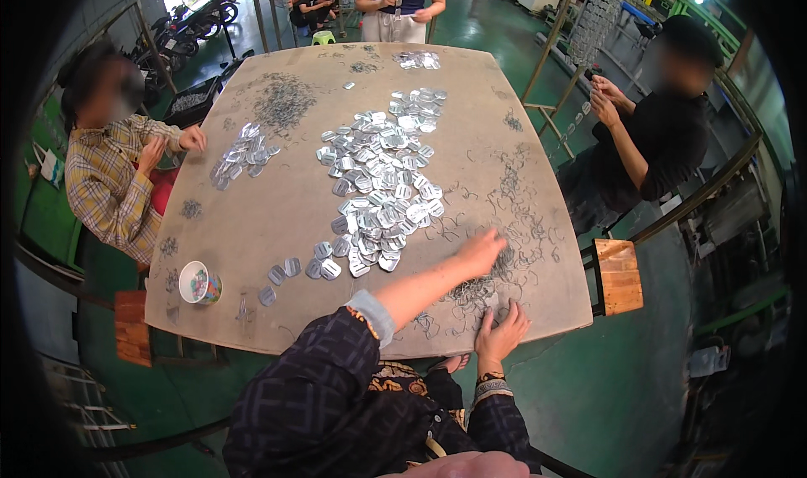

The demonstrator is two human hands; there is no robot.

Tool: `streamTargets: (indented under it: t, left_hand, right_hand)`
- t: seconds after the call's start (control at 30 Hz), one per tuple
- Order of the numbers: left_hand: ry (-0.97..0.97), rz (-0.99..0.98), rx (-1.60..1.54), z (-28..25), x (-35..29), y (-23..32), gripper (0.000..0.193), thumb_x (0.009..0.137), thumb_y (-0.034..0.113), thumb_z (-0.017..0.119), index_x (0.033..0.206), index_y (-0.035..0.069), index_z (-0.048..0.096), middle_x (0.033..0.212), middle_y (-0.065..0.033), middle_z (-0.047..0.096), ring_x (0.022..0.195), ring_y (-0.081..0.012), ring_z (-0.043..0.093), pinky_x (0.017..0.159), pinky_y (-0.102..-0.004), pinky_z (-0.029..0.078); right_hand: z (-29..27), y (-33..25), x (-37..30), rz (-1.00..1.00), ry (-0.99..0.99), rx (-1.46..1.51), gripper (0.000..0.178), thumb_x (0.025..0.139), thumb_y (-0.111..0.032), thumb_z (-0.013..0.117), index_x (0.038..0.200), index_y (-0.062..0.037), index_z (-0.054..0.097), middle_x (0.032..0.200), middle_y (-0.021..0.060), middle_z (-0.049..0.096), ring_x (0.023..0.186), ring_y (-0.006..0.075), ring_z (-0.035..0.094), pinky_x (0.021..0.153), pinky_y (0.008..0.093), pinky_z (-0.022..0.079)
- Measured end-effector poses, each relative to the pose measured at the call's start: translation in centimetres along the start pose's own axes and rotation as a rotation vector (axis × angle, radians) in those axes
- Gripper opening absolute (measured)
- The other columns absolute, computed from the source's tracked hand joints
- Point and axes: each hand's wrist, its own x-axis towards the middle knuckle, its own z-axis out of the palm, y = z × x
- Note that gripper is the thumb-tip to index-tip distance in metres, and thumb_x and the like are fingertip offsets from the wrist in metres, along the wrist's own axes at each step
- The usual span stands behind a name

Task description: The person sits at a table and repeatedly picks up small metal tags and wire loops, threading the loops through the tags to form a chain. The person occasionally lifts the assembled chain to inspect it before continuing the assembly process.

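My left hand (483,251) is stretched to the right over the table, above a dark heap of small bent wire hooks (503,264). Motion smears its fingers, so what they hold, if anything, does not show. Close to the table's near edge, my right hand (502,331) lies palm down with its fingers spread. It rests beside another heap of wire hooks (472,293). Left of my left hand, a long pile of flat silvery metal plates (378,175) with slots runs up the middle of the table. A few plates (284,269) lie apart near its lower left end.
A paper cup (195,283) with small colourful items stands at the table's near left. Smaller plate piles (244,154) and more hooks (284,100) lie farther off on the brown tabletop (277,192). People stand or sit at the left, right and far sides. Wooden stools (618,274) flank the table.
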Motion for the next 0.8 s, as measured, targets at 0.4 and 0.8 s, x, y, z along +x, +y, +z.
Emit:
streamTargets:
  t: [0.4, 0.8]
  left_hand:
    - [0.192, -0.115, 0.338, -6.1, -2.1, -10.2, 0.016, 0.079, 0.008, 0.062, 0.091, 0.0, 0.069, 0.095, -0.017, 0.065, 0.092, -0.0334, 0.064, 0.08, -0.0413, 0.052]
    - [0.192, -0.064, 0.382, -5.7, 4.4, -8.7, 0.015, 0.077, 0.005, 0.058, 0.081, -0.001, 0.071, 0.096, -0.0207, 0.067, 0.093, -0.0367, 0.064, 0.072, -0.0447, 0.055]
  right_hand:
    - [0.2, -0.1, 0.0, -0.01, -0.002, 0.015, 0.056, 0.082, -0.029, 0.067, 0.13, -0.0053, 0.049, 0.129, 0.0149, 0.049, 0.126, 0.0337, 0.042, 0.113, 0.0553, 0.021]
    - [-0.4, 0.0, 0.2, 0.027, -0.006, 0.014, 0.056, 0.081, -0.028, 0.068, 0.128, -0.0046, 0.05, 0.127, 0.0156, 0.05, 0.125, 0.0346, 0.042, 0.113, 0.0549, 0.022]
